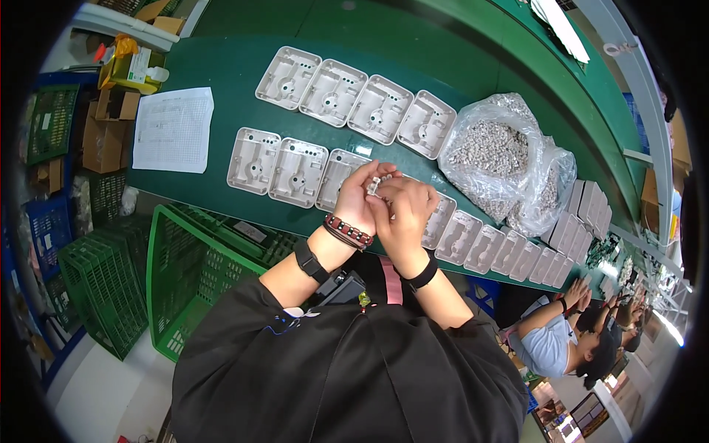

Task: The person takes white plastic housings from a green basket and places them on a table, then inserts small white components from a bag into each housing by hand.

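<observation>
My left hand (357,204) is cupped, palm up, over the near row of housings, with a few small whitish parts (375,186) in it. Against it, my right hand (408,215) has its fingers and thumb bent together over the left palm; what they pinch is too small to make out. Beneath the hands runs a row of open light-grey plastic housings, among them one housing (298,173) just left of my left hand and another (459,237) right of my right hand. My hands cover some of that row.
Farther back lies a second row of grey housings (333,92). Clear plastic bags (490,151) full of small parts stand to its right, near stacked grey pieces (569,235). A printed sheet (172,131) lies left. Green crates (193,277) flank the bench; co-workers (554,340) sit at right.
</observation>
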Demonstrator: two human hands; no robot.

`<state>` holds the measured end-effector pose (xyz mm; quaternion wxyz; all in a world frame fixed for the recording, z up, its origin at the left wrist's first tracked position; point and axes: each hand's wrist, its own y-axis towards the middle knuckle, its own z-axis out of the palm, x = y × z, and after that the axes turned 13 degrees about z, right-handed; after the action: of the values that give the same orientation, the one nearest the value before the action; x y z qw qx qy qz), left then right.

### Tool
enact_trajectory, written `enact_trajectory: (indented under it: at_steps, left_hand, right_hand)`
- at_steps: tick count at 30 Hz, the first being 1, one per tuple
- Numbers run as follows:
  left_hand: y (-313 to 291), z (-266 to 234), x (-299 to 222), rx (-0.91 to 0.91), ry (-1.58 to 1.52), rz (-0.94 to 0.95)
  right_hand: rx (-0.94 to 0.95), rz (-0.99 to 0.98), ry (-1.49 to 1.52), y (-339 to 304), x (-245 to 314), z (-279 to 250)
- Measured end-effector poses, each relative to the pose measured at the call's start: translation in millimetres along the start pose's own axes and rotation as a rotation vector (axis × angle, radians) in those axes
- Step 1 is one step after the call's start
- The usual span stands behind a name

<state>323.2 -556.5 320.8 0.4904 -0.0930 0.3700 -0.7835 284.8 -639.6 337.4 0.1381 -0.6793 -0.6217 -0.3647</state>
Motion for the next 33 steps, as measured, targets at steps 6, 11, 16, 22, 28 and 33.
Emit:
enact_trajectory:
  at_steps: [6, 11, 16, 22, 28, 33]
  left_hand:
    - [-1, -11, -15, 0.053, 0.049, -0.02]
    - [-6, -10, -15, 0.174, 0.367, 0.171]
    - [2, -24, -20, 0.293, 0.436, 0.265]
    - [1, -35, -27, 0.344, 0.518, 0.352]
    - [0, -27, -24, 0.433, 0.949, 0.709]
    - [0, -23, -30, 0.296, 0.404, 0.31]
  right_hand:
    - [-0.032, 0.136, 0.143, -1, 4, 6]
    - [-0.003, 0.017, -0.096, 3, 6, -2]
    - [0.112, -0.073, -0.167, 3, 12, -6]
    - [0.306, 0.376, 0.257, 3, 15, -2]
    - [0.252, 0.315, 0.159, -1, 25, 9]
    - [0.246, 0.423, 0.269, -2, 21, 14]
